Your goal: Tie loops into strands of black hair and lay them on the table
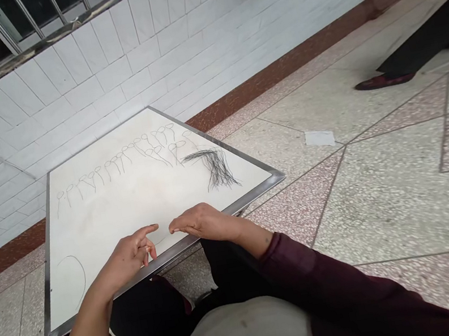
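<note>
Above the near edge of a white metal-rimmed table [128, 212], my left hand [125, 259] points its index finger right. Its thumb and other fingers curl into a pinch. My right hand [203, 221] faces it, fingers pressed together and tips toward the left hand. A faint thin strand [165, 238] runs between the two hands; its ends are hidden by the fingers. Beyond them, a row of thin dark strands with looped heads [114, 163] lies across the tabletop. A loose bundle of black strands [218, 166] is at the right corner. One curved strand [83, 269] lies at the left.
The table stands by a white tiled wall [104, 67] with a barred window [22, 18]. At right, another person's leg and dark shoe [386, 81] are on the speckled floor [386, 209]. A white paper scrap [319, 138] lies on that floor.
</note>
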Available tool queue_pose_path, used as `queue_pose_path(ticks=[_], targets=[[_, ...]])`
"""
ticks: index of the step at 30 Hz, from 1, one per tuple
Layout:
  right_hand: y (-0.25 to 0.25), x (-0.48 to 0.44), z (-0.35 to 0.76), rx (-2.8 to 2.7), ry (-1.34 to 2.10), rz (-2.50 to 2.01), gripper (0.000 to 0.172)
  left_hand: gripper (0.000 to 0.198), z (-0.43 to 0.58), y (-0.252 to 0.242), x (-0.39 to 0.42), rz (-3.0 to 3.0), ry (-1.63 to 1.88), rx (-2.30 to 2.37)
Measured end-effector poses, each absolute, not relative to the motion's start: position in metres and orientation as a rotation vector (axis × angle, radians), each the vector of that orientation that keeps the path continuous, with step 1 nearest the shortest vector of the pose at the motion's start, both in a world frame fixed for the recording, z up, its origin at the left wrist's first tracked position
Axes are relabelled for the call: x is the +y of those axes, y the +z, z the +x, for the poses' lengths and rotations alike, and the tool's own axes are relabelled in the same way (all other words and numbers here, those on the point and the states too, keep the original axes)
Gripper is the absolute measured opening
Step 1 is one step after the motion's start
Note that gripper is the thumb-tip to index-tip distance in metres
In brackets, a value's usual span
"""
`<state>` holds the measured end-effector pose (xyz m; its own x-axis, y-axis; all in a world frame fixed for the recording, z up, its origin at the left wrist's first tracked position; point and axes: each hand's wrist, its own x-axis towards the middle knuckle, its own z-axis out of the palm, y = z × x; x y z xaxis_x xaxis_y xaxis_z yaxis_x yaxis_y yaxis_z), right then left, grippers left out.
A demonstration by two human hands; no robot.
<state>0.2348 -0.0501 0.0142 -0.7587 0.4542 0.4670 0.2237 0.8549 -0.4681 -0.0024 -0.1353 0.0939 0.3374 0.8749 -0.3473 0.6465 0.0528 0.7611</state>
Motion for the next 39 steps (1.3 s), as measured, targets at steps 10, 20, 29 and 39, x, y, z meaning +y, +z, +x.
queue_pose_path(ticks=[10,20,29,39], targets=[[0.027,-0.046,0.244,-2.386,0.638,-0.827,0.025,0.059,-0.052,0.102,-0.14,1.57,0.4,1.681],[0.031,-0.054,0.234,-2.419,0.459,-0.858,0.023,0.05,0.038,0.106,-0.122,2.065,0.571,1.705],[0.031,-0.062,0.229,-2.454,0.34,-1.012,0.021,0.052,0.057,0.08,-0.111,2.118,0.656,1.757],[0.023,-0.079,0.201,-2.239,0.383,-1.3,0.02,0.05,0.061,0.078,-0.106,1.78,0.8,1.852]])
